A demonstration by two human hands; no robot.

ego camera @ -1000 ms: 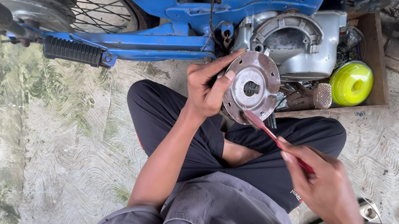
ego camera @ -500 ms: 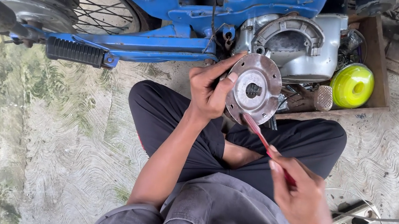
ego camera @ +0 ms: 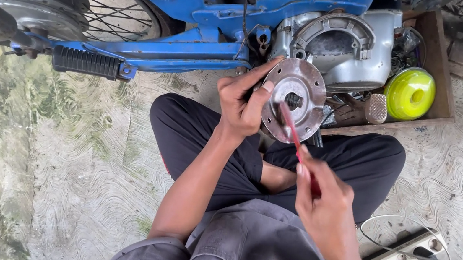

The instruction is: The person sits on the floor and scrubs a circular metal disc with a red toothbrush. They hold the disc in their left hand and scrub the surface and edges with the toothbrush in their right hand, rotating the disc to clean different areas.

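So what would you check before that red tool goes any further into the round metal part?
1. Left hand grips the round grey metal disc at its rim: ok.
2. Right hand holds the thin red-handled tool: ok.
3. Tool tip at the disc's centre hole: ok.
4. Disc held clear of the blue motorcycle's silver engine casing: ok.
5. What kind of tip the tool has: cannot tell.

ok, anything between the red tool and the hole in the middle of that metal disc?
Nothing visible. The red tool in the right hand runs straight to the centre hole of the round metal disc; the left hand grips only the disc's left edge.
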